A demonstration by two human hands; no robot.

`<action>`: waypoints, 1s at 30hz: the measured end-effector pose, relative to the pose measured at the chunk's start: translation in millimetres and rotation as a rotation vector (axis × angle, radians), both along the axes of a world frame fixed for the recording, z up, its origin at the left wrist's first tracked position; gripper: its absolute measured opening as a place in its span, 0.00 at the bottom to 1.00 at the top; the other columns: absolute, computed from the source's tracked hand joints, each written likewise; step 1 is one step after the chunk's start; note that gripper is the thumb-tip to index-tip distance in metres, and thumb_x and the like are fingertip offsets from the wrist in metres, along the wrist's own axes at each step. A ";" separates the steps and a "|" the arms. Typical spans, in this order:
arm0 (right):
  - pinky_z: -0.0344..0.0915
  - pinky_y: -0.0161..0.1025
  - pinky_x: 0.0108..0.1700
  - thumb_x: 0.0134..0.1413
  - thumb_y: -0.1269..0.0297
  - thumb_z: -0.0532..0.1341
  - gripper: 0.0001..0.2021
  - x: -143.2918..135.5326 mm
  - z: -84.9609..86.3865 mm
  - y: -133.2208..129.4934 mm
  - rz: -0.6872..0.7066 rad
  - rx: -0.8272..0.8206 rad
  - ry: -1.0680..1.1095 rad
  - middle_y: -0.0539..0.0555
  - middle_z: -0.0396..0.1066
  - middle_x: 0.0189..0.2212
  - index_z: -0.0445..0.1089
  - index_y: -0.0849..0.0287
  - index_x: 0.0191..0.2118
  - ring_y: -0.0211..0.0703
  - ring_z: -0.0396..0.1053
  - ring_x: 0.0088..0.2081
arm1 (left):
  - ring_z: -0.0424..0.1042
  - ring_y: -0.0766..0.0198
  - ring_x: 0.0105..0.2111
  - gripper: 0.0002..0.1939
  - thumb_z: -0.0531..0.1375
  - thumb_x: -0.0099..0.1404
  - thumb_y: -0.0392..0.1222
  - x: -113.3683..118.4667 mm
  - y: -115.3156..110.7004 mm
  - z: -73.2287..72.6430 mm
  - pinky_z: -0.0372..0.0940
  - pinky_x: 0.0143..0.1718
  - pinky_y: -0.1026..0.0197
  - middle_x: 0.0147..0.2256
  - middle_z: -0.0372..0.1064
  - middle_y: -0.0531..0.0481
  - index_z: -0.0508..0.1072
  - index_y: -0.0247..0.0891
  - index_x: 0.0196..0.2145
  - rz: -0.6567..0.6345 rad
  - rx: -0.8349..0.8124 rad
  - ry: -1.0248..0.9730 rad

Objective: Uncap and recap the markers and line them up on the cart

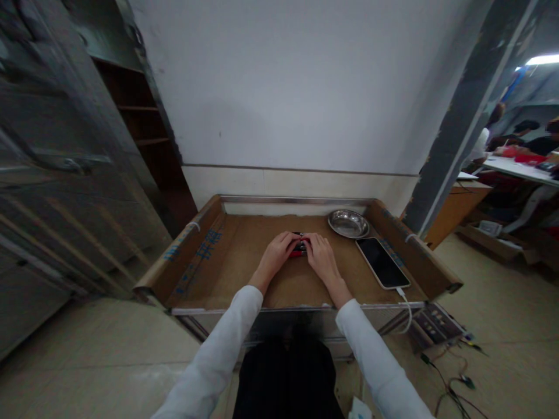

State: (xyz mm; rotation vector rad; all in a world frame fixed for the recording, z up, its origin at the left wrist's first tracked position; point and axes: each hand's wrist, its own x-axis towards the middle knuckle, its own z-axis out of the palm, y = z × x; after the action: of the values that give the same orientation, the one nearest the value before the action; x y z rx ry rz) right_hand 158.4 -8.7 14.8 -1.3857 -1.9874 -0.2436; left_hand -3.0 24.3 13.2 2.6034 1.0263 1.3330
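My left hand (278, 250) and my right hand (321, 254) meet at the middle of the cardboard-lined tray (238, 250). Their fingers are bent inward, and the fingertips close on a small red, black and silvery thing (298, 251) from both sides. Fingers cover much of it, so its kind cannot be made out. Part of its red lower edge shows between the hands, low over the cardboard.
A round metal dish (348, 223) stands at the back right of the tray. In front of it lies a phone (383, 263) with a white charging cable (408, 308). Raised cardboard sides flank the tray. Cables (454, 381) lie on the floor at right.
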 end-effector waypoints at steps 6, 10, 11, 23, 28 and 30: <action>0.60 0.40 0.45 0.65 0.64 0.46 0.13 1.7 -5.8 -2.1 0.069 -0.002 0.007 0.57 0.72 0.42 0.67 0.58 0.44 0.45 0.67 0.42 | 0.73 0.66 0.38 0.11 0.52 0.68 0.44 -1.7 -5.5 -0.3 0.68 0.41 0.62 0.40 0.72 0.49 0.64 0.39 0.46 -0.005 -0.089 -0.044; 0.61 0.41 0.44 0.66 0.63 0.44 0.16 6.8 -5.8 -1.9 -0.042 0.008 0.127 0.58 0.73 0.39 0.67 0.59 0.45 0.45 0.68 0.40 | 0.72 0.64 0.38 0.10 0.55 0.66 0.44 -3.1 -6.8 0.2 0.66 0.43 0.59 0.37 0.73 0.50 0.66 0.40 0.44 0.037 -0.148 0.027; 0.62 0.40 0.44 0.66 0.63 0.44 0.16 7.9 -5.6 -1.7 -0.065 0.012 0.158 0.58 0.73 0.39 0.66 0.59 0.45 0.45 0.69 0.39 | 0.72 0.62 0.39 0.10 0.57 0.65 0.44 -3.3 -6.4 0.0 0.66 0.44 0.57 0.37 0.73 0.50 0.67 0.40 0.43 0.026 -0.152 0.084; 0.60 0.41 0.47 0.65 0.62 0.45 0.17 17.2 -5.3 -2.9 -0.106 0.035 0.272 0.57 0.74 0.40 0.70 0.58 0.44 0.44 0.68 0.42 | 0.69 0.61 0.40 0.10 0.55 0.66 0.43 -1.8 -5.4 -2.7 0.63 0.42 0.58 0.39 0.70 0.47 0.73 0.42 0.43 0.004 -0.048 0.223; 0.59 0.40 0.46 0.64 0.63 0.48 0.15 13.4 -2.2 -7.9 -0.111 0.032 0.185 0.56 0.73 0.42 0.71 0.56 0.45 0.44 0.68 0.43 | 0.68 0.63 0.38 0.13 0.52 0.68 0.45 -3.2 -4.7 -2.0 0.63 0.41 0.60 0.38 0.68 0.48 0.71 0.40 0.45 0.096 0.019 0.168; 0.58 0.41 0.46 0.64 0.64 0.49 0.15 11.7 -1.5 -9.1 -0.129 0.027 0.143 0.57 0.73 0.42 0.71 0.56 0.46 0.44 0.67 0.44 | 0.68 0.63 0.38 0.13 0.51 0.68 0.45 -3.1 -4.4 -2.2 0.63 0.41 0.60 0.38 0.68 0.48 0.71 0.40 0.45 0.093 0.032 0.167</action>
State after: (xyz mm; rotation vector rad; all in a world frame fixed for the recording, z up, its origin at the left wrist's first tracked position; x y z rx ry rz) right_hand 170.1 -17.8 13.3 -1.4741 -1.7754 -0.2223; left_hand -6.1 19.9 11.0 2.7618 1.1711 1.1745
